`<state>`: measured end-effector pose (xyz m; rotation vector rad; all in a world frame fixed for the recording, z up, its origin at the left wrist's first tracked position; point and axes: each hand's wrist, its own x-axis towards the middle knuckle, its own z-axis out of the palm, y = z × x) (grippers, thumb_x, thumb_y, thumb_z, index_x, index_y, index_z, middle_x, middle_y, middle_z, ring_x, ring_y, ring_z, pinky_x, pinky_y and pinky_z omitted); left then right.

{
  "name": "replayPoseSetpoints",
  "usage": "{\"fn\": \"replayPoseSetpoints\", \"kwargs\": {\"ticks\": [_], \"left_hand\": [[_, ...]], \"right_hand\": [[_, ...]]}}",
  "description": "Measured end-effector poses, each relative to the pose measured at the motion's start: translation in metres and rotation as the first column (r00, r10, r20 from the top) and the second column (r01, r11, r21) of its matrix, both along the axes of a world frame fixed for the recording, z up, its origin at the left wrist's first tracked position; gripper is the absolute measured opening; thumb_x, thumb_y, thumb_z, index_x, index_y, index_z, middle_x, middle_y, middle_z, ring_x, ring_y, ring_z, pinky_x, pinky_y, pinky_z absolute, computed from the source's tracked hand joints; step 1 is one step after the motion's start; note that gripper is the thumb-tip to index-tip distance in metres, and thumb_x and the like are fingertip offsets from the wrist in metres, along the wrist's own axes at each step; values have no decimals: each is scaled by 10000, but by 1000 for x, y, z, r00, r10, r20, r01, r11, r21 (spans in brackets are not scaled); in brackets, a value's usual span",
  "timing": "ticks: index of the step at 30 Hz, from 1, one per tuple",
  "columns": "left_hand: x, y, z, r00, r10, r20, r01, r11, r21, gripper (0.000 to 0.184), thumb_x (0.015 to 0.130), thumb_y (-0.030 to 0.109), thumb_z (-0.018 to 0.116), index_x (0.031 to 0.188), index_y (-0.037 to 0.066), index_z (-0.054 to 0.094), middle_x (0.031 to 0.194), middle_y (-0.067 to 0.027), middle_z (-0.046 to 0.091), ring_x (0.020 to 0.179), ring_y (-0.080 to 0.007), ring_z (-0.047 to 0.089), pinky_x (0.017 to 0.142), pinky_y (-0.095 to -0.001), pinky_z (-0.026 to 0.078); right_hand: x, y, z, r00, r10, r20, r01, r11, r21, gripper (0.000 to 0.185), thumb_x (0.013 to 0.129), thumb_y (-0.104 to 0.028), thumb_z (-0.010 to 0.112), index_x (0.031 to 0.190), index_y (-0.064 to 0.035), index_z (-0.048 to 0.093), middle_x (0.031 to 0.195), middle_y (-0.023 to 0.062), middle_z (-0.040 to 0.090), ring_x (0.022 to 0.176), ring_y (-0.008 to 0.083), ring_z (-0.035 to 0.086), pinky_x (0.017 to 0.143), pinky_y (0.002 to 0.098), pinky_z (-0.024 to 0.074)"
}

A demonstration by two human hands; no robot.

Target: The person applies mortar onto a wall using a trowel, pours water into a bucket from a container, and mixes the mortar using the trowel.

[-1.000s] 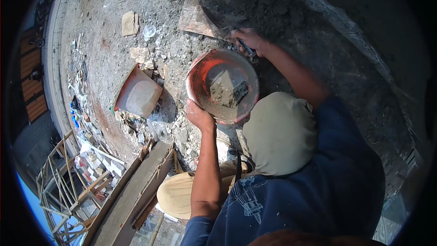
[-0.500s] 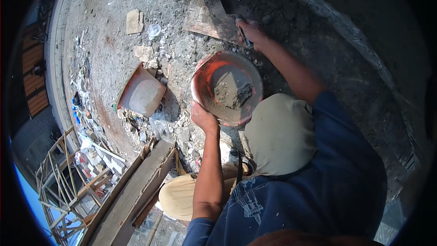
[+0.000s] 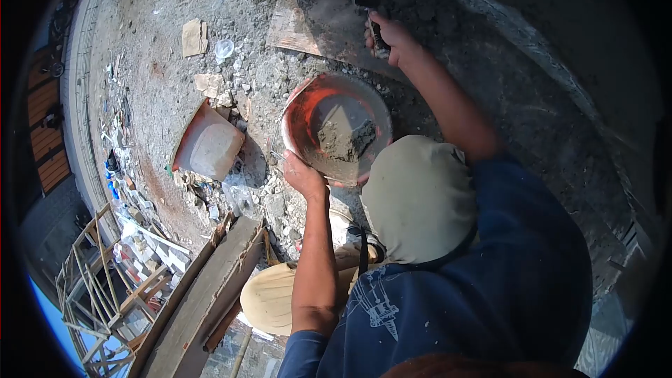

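Left grip (image 3: 305, 176) pinches the bucket (image 3: 306, 107) by its rim, apparently steadying it; right grip (image 3: 396, 42) encircles the trowel (image 3: 380, 39), blade beyond.

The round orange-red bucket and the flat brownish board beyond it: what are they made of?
Round orange-red bucket: probably plastic, dull, with solid-looking colour showing between grey smears inside. Flat brownish board: seemingly wood, rough and worn, with grain-like streaks; shadow and dirt leave the exact type open.
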<state>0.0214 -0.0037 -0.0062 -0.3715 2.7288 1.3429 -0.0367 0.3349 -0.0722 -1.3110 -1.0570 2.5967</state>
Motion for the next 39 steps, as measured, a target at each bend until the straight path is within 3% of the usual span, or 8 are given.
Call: {"fn": "replayPoseSetpoints", "kwargs": {"ticks": [4, 8, 9, 11, 15, 18, 23, 39], "left_hand": [[-3, 0, -3, 999, -17, -31, 16, 1000, -12, 609, 1052, 390, 379, 861, -140, 608, 817, -286, 629, 751, -406, 572, 739, -487, 426], [-5, 3, -3, 996, -57, -72, 53, 997, -48, 594, 1051, 368, 382, 828, -139, 596, 818, -298, 629, 750, -428, 567, 738, -496, 419], [-8, -8, -17, 989, -104, -104, 89, 987, -137, 575, 1050, 346, 384, 823, -138, 596, 815, -288, 636, 743, -421, 571, 731, -491, 422], [-10, 7, -4, 991, -92, -93, 84, 992, -92, 565, 1047, 339, 390, 824, -136, 598, 814, -291, 634, 738, -423, 571, 729, -491, 423], [-11, 38, 20, 993, -63, -96, 64, 998, 11, 546, 1040, 335, 402, 840, -134, 598, 822, -301, 631, 736, -428, 575, 738, -494, 424], [-13, 40, 18, 980, -147, -132, 130, 983, -133, 555, 1043, 347, 396, 852, -133, 600, 822, -289, 636, 746, -416, 585, 746, -492, 431], [-10, 44, 27, 988, -110, -109, 97, 988, -124, 563, 1047, 370, 386, 891, -122, 611, 843, -266, 645, 777, -399, 597, 762, -480, 443], [-15, 69, 28, 993, -80, -86, 78, 997, -23, 516, 1032, 379, 442, 949, -87, 647, 852, -263, 662, 759, -393, 614, 735, -464, 459]], "right_hand": [[91, 26, 19, 977, -9, -211, -67, 934, -351, 325, 1010, -426, 506, 1051, -110, 567, 769, -9, 561, 593, 101, 547, 507, 294, 452], [157, 34, 68, 978, 104, -183, -139, 972, -190, 352, 1000, -413, 530, 1130, -87, 564, 776, -17, 576, 596, 91, 553, 539, 274, 453], [174, 28, 71, 967, 249, -47, -245, 967, 70, 368, 994, -412, 541, 1140, -75, 567, 785, 1, 591, 605, 106, 567, 557, 286, 460], [203, 19, 71, 869, 384, 313, -494, 708, 505, 402, 981, -410, 563, 1161, -50, 573, 804, 37, 619, 624, 135, 596, 593, 309, 473], [233, 11, 46, 643, 547, 535, -697, 129, 705, 509, 937, -427, 613, 1226, -9, 581, 951, 226, 682, 872, 382, 671, 777, 452, 502], [203, 30, 32, 598, 325, 733, -776, 8, 630, 556, 935, -455, 592, 1280, -19, 577, 1098, 243, 679, 1042, 420, 641, 888, 469, 499], [140, 80, -2, 684, 72, 726, -729, 119, 674, 668, 932, -521, 548, 1331, 15, 553, 1218, 269, 638, 1159, 422, 602, 985, 470, 474], [194, 25, 109, 742, 139, 656, -666, 44, 744, 393, 916, -358, 647, 1190, -81, 599, 997, 242, 692, 1001, 407, 661, 825, 473, 523]]}}
